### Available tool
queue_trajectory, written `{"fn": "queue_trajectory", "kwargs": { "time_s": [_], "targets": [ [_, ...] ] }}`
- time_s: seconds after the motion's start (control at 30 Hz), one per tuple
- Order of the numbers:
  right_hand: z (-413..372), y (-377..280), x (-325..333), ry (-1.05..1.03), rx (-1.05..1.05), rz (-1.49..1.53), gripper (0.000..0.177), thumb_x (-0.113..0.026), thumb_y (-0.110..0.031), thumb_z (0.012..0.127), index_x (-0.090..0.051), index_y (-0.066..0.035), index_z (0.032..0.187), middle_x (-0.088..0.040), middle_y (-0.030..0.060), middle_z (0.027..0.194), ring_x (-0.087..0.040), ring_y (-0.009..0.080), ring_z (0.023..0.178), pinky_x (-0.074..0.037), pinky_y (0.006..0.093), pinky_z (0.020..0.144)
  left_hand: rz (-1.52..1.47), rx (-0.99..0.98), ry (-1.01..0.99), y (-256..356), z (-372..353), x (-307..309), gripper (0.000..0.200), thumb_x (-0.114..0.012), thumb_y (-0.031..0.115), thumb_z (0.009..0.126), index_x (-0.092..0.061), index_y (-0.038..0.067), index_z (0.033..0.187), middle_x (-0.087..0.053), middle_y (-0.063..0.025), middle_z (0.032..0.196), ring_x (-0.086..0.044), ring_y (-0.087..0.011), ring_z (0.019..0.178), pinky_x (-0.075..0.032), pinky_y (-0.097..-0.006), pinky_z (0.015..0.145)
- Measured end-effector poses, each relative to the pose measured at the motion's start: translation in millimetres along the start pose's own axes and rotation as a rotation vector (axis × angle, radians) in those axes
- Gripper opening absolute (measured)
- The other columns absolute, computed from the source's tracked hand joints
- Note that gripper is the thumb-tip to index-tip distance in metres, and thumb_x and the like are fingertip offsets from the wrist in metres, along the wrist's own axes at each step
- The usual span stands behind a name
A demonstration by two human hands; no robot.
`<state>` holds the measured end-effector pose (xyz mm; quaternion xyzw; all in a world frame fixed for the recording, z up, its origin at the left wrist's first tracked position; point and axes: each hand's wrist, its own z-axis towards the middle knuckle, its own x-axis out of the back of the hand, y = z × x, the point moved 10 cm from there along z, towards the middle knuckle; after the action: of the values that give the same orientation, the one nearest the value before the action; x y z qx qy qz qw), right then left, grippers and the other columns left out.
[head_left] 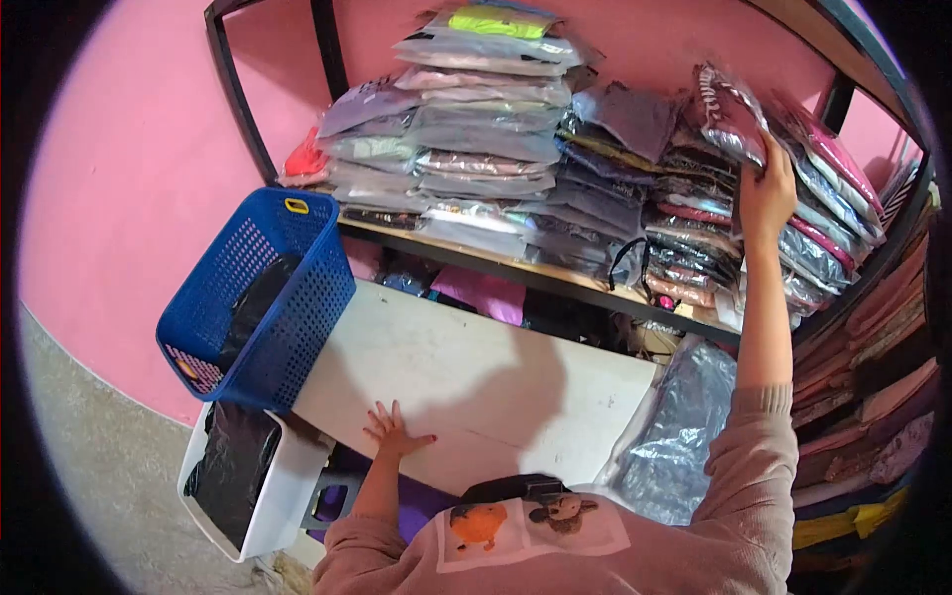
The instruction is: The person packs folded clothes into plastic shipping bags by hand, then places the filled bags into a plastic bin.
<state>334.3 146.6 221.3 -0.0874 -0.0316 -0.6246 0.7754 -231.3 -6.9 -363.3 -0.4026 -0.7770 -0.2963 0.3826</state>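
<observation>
My left hand (395,434) rests on the white tabletop (476,367) near its front left, fingers spread, holding nothing. Up at the shelf, my right hand (769,196) grips the near right edge of a plastic-wrapped garment (729,111), dark with a striped part. This packet lies at the top of a stack of bagged clothes (689,218). My thumb is partly hidden from view. Just right of that hand stands another stack of bagged clothes (838,198), some pink and white.
Tall piles of bagged clothes (486,129) fill the shelf's left and middle. A blue basket (307,268) with dark contents stands at the table's left, above a white bin (273,506) lined in black. Clear plastic bags (679,426) lie at right, beside layered fabrics (863,416).
</observation>
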Motion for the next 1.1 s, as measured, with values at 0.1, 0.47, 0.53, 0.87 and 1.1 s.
{"fn": "queue_trajectory", "kwargs": {
  "time_s": [0.1, 0.47, 0.53, 0.87, 1.1],
  "targets": [
    [-59, -57, 45, -0.021, 0.126, 0.101, 0.045, -0.062, 0.003, 0.064, -0.063, -0.005, 0.109, -0.063, 0.013, 0.094, -0.059, 0.0342, 0.086, -0.049, 0.0395, 0.075, -0.004, -0.017, 0.025, 0, 0, 1, 0.142, -0.069, 0.081, 0.049, 0.008, 0.018, 0.151, 0.022, -0.0211, 0.153, 0.024, -0.043, 0.139, 0.008, -0.0672, 0.105],
    [-523, -254, 34, -1.521, 0.204, 0.995, 0.055, -0.069, -0.02, 0.078, -0.049, -0.009, 0.128, -0.051, 0.0176, 0.125, -0.052, 0.0355, 0.113, -0.046, 0.0401, 0.095, -0.124, -0.127, 0.256, -13, 3, -1, 0.112, -0.075, 0.061, 0.06, -0.022, 0.018, 0.149, -0.004, -0.0163, 0.156, 0.001, -0.0391, 0.143, -0.007, -0.0634, 0.11],
    [-518, -237, 17, -1.474, 0.138, 0.867, 0.063, -0.071, -0.025, 0.077, -0.044, -0.007, 0.131, -0.049, 0.0191, 0.126, -0.048, 0.0373, 0.117, -0.044, 0.0423, 0.097, -0.119, -0.213, 0.439, 0, -5, -3, 0.094, -0.075, 0.056, 0.063, -0.038, 0.013, 0.138, -0.038, -0.0195, 0.14, -0.03, -0.0373, 0.133, -0.027, -0.0514, 0.107],
    [-632, -148, -10, -1.676, -0.499, 0.382, 0.077, -0.066, -0.052, 0.077, -0.042, 0.008, 0.119, -0.065, 0.0273, 0.087, -0.063, 0.0461, 0.082, -0.052, 0.0471, 0.073, -0.497, -0.493, 0.137, 74, -62, -23, 0.051, -0.075, 0.024, 0.072, -0.052, 0.005, 0.113, -0.064, -0.0187, 0.101, -0.061, -0.0399, 0.096, -0.047, -0.0445, 0.085],
    [-638, -234, 25, -2.271, -0.718, 1.127, 0.045, -0.062, -0.038, 0.088, -0.058, -0.004, 0.116, -0.067, 0.0077, 0.084, -0.066, 0.0154, 0.074, -0.055, 0.0323, 0.063, -0.217, -0.3, 0.776, 43, -64, 61, 0.058, -0.066, 0.028, 0.08, -0.047, 0.008, 0.131, -0.049, -0.017, 0.132, -0.039, -0.0373, 0.128, -0.027, -0.0523, 0.106]
  ]
}}
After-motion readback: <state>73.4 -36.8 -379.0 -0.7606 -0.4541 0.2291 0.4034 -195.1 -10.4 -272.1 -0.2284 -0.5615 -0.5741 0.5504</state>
